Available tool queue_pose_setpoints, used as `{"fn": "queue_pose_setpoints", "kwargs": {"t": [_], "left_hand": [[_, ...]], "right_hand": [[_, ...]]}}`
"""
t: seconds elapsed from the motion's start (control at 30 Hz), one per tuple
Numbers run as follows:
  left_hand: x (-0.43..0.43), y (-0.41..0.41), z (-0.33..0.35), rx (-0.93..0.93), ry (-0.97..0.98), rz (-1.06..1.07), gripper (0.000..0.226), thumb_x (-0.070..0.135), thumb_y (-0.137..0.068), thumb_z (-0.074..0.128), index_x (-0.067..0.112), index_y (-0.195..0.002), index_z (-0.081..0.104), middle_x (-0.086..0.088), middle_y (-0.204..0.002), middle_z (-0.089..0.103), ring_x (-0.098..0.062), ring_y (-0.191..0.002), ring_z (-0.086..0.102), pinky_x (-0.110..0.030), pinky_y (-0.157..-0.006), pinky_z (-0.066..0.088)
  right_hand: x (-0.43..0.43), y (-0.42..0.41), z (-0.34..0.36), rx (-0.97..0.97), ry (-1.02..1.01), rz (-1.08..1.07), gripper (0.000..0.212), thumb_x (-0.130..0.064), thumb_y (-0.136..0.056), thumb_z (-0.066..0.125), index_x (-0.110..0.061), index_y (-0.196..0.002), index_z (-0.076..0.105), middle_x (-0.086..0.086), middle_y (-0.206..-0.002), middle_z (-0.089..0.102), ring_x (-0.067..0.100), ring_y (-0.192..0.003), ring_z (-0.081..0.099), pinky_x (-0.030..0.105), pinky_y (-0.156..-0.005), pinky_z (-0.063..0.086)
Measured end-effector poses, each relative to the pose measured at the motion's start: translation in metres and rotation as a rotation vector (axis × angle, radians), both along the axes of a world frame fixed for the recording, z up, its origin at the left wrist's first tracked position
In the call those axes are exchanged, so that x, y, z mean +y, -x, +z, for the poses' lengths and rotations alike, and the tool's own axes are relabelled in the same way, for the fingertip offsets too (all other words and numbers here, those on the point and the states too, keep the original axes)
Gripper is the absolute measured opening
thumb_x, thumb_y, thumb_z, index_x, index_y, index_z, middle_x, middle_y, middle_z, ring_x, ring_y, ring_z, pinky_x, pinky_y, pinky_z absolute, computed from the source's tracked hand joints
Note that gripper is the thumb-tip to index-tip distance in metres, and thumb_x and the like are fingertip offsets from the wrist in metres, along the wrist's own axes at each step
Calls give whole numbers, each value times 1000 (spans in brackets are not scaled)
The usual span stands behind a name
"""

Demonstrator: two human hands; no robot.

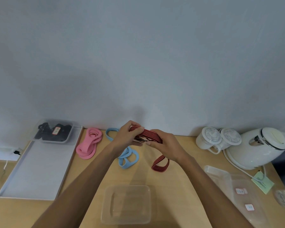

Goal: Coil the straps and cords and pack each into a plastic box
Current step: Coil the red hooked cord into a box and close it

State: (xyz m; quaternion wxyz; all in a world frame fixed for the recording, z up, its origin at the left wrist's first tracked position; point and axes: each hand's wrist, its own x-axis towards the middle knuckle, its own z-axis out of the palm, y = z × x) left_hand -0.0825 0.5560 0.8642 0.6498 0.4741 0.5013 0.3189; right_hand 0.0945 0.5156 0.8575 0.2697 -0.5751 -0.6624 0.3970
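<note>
Here both my hands, left (pixel 124 137) and right (pixel 164 144), pinch the striped strap (pixel 148 134), keeping its coil tight for the box (pixel 126 204).

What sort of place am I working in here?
Probably a home or office side table against a plain wall, not a workshop. A white electric kettle and two lidded mugs stand on the wooden tabletop, with a white tray and clear plastic box set out for packing.

A white electric kettle (pixel 260 147) stands far right on the wooden table (pixel 179 186). Two white lidded ceramic mugs (pixel 218 139) sit just left of it. A pale green paper note (pixel 262 184) lies nearer.
</note>
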Motion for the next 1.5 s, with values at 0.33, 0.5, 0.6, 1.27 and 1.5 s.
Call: {"fn": "queue_pose_setpoints", "kwargs": {"t": [0.33,0.5,0.6,1.27,1.5], "left_hand": [[-1,-4,-11,672,-582,-564,53,19,-87,59,21,-135,37,2,-119,51,-13,-103,53,-20,-85,42],[-5,-10,-9,568,-467,-511,56,22,-97,48,18,-147,21,1,-111,57,-11,-93,55,-22,-80,42],[-4,-10,-10,489,-395,-470,36,22,-97,48,19,-132,40,5,-97,55,-8,-82,52,-20,-72,40],[-5,-16,6,-66,5,-82,32,23,-74,50,7,-102,51,-9,-81,54,-21,-75,52,-38,-72,43],[-5,-20,-1,-178,73,85,10,13,-91,40,9,-94,48,-13,-90,49,-23,-78,48,-34,-61,41]], "right_hand": [[7,1,1,-88,100,73,29,-31,-87,66,-26,-115,63,-10,-97,69,2,-84,61,14,-71,43],[7,-1,1,128,89,-89,51,-31,-83,71,-26,-129,51,-7,-106,67,6,-96,63,23,-90,48],[7,-3,2,250,68,-116,37,-25,-85,70,-26,-119,56,-5,-96,67,8,-90,64,26,-86,50],[-3,22,-17,114,-189,-209,42,-23,-102,36,-29,-144,36,-6,-94,45,1,-86,50,17,-79,43],[-3,36,-19,19,-147,-182,46,-28,-102,35,-27,-148,27,2,-124,44,-7,-97,48,2,-78,39]]}}
